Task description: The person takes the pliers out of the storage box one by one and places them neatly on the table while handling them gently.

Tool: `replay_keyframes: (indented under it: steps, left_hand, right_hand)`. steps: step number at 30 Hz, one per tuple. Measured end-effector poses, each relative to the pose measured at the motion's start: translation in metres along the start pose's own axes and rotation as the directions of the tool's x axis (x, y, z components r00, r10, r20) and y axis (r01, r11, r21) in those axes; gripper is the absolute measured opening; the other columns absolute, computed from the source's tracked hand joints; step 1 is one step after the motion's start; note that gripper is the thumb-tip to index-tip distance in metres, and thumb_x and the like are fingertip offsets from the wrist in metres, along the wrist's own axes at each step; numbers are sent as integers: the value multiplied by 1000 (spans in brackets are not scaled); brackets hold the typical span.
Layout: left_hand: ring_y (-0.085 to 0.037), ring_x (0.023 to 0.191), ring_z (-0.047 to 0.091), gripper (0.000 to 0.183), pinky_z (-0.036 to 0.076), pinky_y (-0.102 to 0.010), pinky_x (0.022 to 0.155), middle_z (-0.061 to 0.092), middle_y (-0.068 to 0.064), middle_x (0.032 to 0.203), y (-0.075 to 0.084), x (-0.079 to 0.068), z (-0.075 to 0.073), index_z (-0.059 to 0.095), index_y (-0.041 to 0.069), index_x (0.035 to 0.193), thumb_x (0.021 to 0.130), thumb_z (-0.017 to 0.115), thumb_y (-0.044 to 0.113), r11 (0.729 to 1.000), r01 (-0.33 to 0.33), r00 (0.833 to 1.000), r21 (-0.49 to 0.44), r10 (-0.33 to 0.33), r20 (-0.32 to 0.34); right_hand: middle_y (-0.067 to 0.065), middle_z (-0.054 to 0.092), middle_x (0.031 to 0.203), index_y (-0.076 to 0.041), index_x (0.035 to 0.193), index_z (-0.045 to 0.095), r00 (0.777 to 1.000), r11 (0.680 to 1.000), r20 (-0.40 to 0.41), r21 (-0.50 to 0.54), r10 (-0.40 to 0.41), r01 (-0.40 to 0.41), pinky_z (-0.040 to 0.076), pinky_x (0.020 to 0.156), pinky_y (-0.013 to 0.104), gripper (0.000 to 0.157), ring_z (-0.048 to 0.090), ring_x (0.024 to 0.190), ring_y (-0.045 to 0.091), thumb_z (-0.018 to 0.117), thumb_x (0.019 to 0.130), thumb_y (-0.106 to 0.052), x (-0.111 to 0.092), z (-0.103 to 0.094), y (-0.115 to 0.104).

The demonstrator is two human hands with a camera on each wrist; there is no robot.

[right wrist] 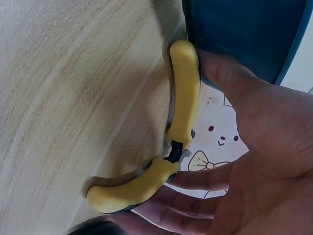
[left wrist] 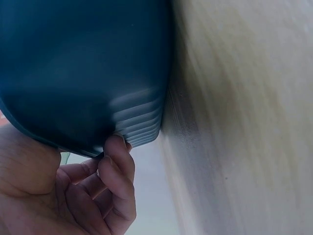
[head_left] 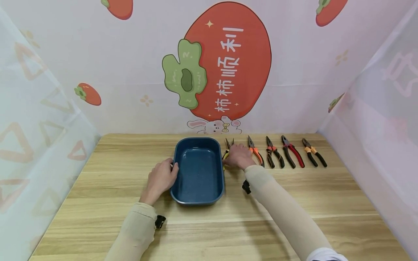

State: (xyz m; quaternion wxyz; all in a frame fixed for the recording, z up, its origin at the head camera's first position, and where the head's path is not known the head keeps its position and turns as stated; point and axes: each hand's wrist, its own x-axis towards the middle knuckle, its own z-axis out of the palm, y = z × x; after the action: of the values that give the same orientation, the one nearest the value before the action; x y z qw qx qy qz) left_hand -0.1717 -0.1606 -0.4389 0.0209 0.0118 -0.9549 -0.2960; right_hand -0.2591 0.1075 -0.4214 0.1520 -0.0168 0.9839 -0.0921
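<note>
A deep blue rectangular tray [head_left: 197,175] lies on the wooden table in front of me. My left hand [head_left: 161,177] grips its left rim, thumb over the edge and curled fingers [left wrist: 119,171] against the outer wall. To the tray's right, my right hand [head_left: 239,156] reaches over pliers with yellow handles [right wrist: 185,93] and holds them. In the right wrist view the thumb touches one handle's end beside the tray, and the fingers lie along the other handle. The handles are spread, and the slim metal tips point away from me in the head view.
Right of my right hand, orange-handled pliers [head_left: 255,150], black-and-red pliers [head_left: 274,152], red-handled pliers [head_left: 292,151] and orange-and-black pliers [head_left: 314,152] lie in a row. A printed cloth wall [head_left: 130,54] stands behind the wooden table [head_left: 130,152], with more cloth on both sides.
</note>
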Motion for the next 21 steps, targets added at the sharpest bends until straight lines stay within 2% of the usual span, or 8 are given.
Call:
replay_keyframes:
  steps: [6,12,17,21]
  left_hand:
    - [-21,60,58,28,45,-35,54,63,-7,75,0,0,1,66,2,103,104,51,25,1000,9,1000,-6,-9,4]
    - [-20,60,58,27,44,-34,53,63,-6,75,1,0,1,66,3,103,104,52,26,1000,6,1000,-9,-6,3]
    - [-21,60,58,26,44,-35,54,63,-6,75,0,0,1,66,3,101,104,52,25,1000,3,1000,-4,-3,-4]
    - [-21,60,58,26,43,-35,54,63,-6,74,-1,-1,0,67,4,100,103,53,26,1000,0,1000,-4,0,-9]
  right_hand:
    - [19,57,115,-5,107,61,1000,1000,-25,-5,-18,18,48,81,47,60,54,104,35,74,84,-59,-2,-2,2]
    - [21,58,122,-1,119,63,997,997,-46,36,-66,68,50,88,49,71,55,107,34,75,83,-61,-7,-7,7]
    - [21,57,121,0,115,61,993,994,-64,54,-97,100,50,88,48,68,55,104,33,77,83,-58,-14,-13,11]
    - [24,54,124,2,121,57,991,990,-80,78,-108,114,49,91,49,73,53,110,37,77,83,-57,-21,-19,14]
